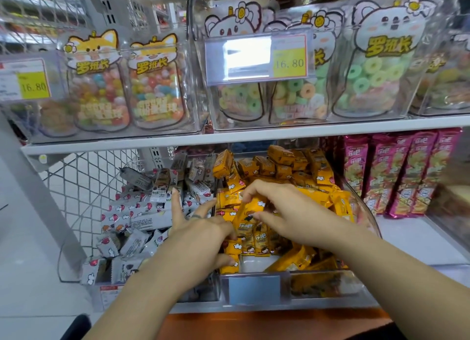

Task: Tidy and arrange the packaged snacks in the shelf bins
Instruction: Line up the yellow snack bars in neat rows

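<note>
A clear bin (254,283) on the lower shelf holds several yellow snack packs (300,166) in a loose heap. Left of it, another bin holds several grey-white snack packs (142,212). My right hand (287,212) is in the yellow bin and pinches a yellow pack (248,217) between thumb and fingers. My left hand (201,233) straddles the divider between the two bins, its fingers spread towards the grey packs and its thumb curled against yellow packs at the bin's front left.
The upper shelf (229,136) carries clear bins of candy jars (101,85) and ring gummies (376,72) with yellow price tags (290,60). Pink snack bags (396,174) stand at the right. A wire mesh panel (84,182) closes the left side.
</note>
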{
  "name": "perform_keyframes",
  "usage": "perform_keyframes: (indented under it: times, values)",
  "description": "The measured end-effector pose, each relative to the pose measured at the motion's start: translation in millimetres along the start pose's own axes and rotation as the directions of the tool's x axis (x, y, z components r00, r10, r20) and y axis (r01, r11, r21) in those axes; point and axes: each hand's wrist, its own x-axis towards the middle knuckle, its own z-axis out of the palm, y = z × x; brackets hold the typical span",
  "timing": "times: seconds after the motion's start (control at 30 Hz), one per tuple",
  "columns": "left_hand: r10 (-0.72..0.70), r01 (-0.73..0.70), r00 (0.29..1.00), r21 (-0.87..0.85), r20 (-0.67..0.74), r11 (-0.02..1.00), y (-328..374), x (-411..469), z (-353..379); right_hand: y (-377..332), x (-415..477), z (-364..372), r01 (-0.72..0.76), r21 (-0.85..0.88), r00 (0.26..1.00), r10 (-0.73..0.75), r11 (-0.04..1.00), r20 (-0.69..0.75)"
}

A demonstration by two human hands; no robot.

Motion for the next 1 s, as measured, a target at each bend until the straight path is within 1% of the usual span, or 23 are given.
perform_keyframes:
  times: [0.1, 0.23, 0.33, 0.37, 0.47, 0.6, 0.67, 0.73, 0.83, 0.9, 0.97, 1.0]
  values:
    - [0.005, -0.005, 1.0, 0.015, -0.014, 1.0, 0, 0, 1, 4, 8, 22, -0.064, 0.005, 0.998, 0.064, 0.998, 0.014]
    - [0.009, -0.008, 0.999, 0.016, -0.051, 1.0, 0, -1, 3, 8, 14, 43, -0.106, 0.067, 0.987, 0.113, 0.992, -0.114]
    - [-0.002, -0.001, 0.994, -0.029, -0.11, 1.0, -3, -1, 5, 12, 17, 48, -0.128, 0.077, 0.98, 0.138, 0.989, -0.142]
    - [-0.006, 0.0, 0.992, -0.047, -0.129, 0.999, -4, -1, 6, 14, 18, 50, -0.135, 0.057, 0.98, 0.142, 0.989, -0.141]
    - [-0.008, -0.007, 0.987, -0.095, -0.161, 0.995, -8, 0, 8, 17, 18, 61, -0.147, -0.03, 0.984, 0.143, 0.989, -0.108]
    - [0.012, -0.032, 0.983, -0.107, -0.182, 0.994, -8, 1, 12, 13, 19, 67, -0.148, 0.018, 0.988, 0.149, 0.989, -0.036]
    - [0.016, -0.038, 0.983, -0.121, -0.181, 0.992, -9, 2, 13, 11, 16, 60, -0.19, 0.053, 0.982, 0.19, 0.98, 0.013]
    - [0.017, -0.041, 0.985, -0.137, -0.173, 0.99, -10, 1, 15, 9, 10, 45, -0.207, 0.034, 0.978, 0.206, 0.978, 0.021]
    - [0.024, -0.052, 0.984, -0.154, -0.176, 0.987, -12, -1, 15, 8, -2, 8, -0.182, -0.001, 0.981, 0.181, 0.983, -0.071]
    - [0.025, -0.057, 0.983, -0.173, -0.181, 0.983, -12, -2, 14, 13, -14, -16, -0.164, -0.059, 0.97, 0.15, 0.985, -0.191]
    - [0.024, -0.059, 0.982, -0.188, -0.187, 0.98, -11, -3, 12, 22, -26, -32, -0.167, -0.185, 0.943, 0.102, 0.968, -0.316]
    - [0.024, -0.06, 0.982, -0.191, -0.187, 0.98, -9, -3, 10, 27, -31, -38, -0.188, -0.262, 0.931, 0.088, 0.946, -0.353]
